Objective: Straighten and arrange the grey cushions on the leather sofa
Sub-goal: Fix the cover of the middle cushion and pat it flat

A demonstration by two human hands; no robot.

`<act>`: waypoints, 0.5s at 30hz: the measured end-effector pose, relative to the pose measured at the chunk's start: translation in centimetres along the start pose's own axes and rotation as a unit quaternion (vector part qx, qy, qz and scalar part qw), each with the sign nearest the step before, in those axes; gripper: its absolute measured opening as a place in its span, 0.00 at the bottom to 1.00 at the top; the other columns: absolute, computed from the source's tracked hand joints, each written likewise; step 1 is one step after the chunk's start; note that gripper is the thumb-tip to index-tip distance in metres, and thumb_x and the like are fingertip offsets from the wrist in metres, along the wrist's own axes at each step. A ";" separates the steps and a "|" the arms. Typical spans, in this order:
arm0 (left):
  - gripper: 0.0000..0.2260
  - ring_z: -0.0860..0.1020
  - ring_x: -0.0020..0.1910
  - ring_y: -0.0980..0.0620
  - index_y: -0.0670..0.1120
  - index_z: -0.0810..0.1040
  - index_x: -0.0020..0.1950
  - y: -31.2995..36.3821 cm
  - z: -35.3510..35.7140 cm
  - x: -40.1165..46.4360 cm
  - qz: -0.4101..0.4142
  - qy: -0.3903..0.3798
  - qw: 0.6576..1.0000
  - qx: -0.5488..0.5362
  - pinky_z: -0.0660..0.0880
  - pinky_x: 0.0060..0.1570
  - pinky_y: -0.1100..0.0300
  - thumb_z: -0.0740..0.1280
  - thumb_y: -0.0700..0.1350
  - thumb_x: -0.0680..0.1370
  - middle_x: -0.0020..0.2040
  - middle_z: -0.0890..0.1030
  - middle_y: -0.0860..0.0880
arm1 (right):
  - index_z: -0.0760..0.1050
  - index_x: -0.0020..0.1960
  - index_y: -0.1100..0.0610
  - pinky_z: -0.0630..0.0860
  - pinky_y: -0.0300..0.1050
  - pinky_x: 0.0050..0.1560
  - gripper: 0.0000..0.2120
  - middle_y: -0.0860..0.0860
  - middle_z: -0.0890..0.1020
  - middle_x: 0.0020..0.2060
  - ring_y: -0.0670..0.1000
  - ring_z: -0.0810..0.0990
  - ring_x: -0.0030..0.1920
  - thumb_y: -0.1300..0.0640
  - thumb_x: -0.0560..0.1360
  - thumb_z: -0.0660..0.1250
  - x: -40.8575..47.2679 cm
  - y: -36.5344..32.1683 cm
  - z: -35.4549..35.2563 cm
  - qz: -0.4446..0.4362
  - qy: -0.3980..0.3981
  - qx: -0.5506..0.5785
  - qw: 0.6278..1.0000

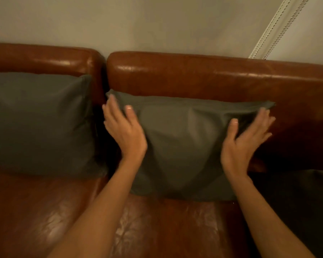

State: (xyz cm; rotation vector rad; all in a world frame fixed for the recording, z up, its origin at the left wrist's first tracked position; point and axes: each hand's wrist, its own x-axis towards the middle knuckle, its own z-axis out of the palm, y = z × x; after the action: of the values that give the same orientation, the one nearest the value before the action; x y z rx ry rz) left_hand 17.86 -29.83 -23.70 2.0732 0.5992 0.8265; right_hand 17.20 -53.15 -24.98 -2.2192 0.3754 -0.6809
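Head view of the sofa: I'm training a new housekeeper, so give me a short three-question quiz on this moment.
1. True or false: the left hand and right hand are on opposite ends of the middle cushion.
2. Multiple choice: the left cushion is A) flat on the seat, B) propped against the sofa back, C) on the floor.
3. Short answer: what grey thing shows at the lower right edge?

Key
1. True; straight fingers lie along both upper corners.
2. B.
3. Part of another cushion, mostly out of frame.
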 end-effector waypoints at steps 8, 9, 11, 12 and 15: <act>0.27 0.43 0.79 0.49 0.54 0.55 0.78 -1.3 1.5 -4.4 0.546 -0.191 0.787 0.215 0.39 0.70 0.32 0.53 0.62 0.81 0.78 0.55 0.47 | 0.44 0.80 0.50 0.36 0.61 0.75 0.30 0.53 0.43 0.80 0.52 0.39 0.79 0.47 0.84 0.53 -0.8 1.3 0.6 -0.330 -0.048 -0.138 0.933; 0.28 0.43 0.79 0.49 0.54 0.54 0.78 -1.6 1.9 -4.3 0.541 -0.188 0.790 0.219 0.39 0.70 0.32 0.54 0.63 0.80 0.78 0.55 0.47 | 0.44 0.80 0.49 0.36 0.61 0.75 0.29 0.50 0.42 0.80 0.52 0.40 0.79 0.46 0.84 0.52 -1.1 1.6 0.9 -0.383 -0.063 -0.157 0.908; 0.30 0.43 0.79 0.48 0.52 0.54 0.78 -1.9 2.8 -3.8 0.526 -0.188 0.798 0.224 0.39 0.69 0.31 0.54 0.64 0.79 0.78 0.56 0.46 | 0.45 0.80 0.48 0.36 0.61 0.75 0.28 0.48 0.43 0.80 0.52 0.42 0.79 0.44 0.84 0.50 -1.4 2.1 1.9 -0.425 -0.091 -0.194 0.880; 0.30 0.42 0.78 0.47 0.53 0.54 0.78 -1.9 3.4 -3.4 0.519 -0.193 0.800 0.229 0.39 0.69 0.29 0.54 0.65 0.79 0.78 0.55 0.46 | 0.45 0.80 0.47 0.37 0.61 0.76 0.28 0.49 0.45 0.80 0.52 0.42 0.79 0.42 0.83 0.49 -1.1 2.2 2.6 -0.416 -0.097 -0.205 0.881; 0.30 0.41 0.78 0.45 0.54 0.54 0.78 -2.1 5.2 -1.9 0.504 -0.221 0.799 0.243 0.40 0.66 0.26 0.52 0.65 0.79 0.78 0.53 0.46 | 0.47 0.80 0.46 0.38 0.60 0.76 0.28 0.50 0.52 0.78 0.54 0.43 0.79 0.40 0.82 0.49 0.4 2.4 4.2 -0.375 -0.094 -0.226 0.894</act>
State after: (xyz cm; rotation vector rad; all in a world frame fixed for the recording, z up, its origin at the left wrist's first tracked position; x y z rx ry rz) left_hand 20.09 -32.59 -28.46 2.9517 -0.7290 0.7027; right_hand 19.82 -52.46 -28.96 -2.8630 -0.5171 -0.8103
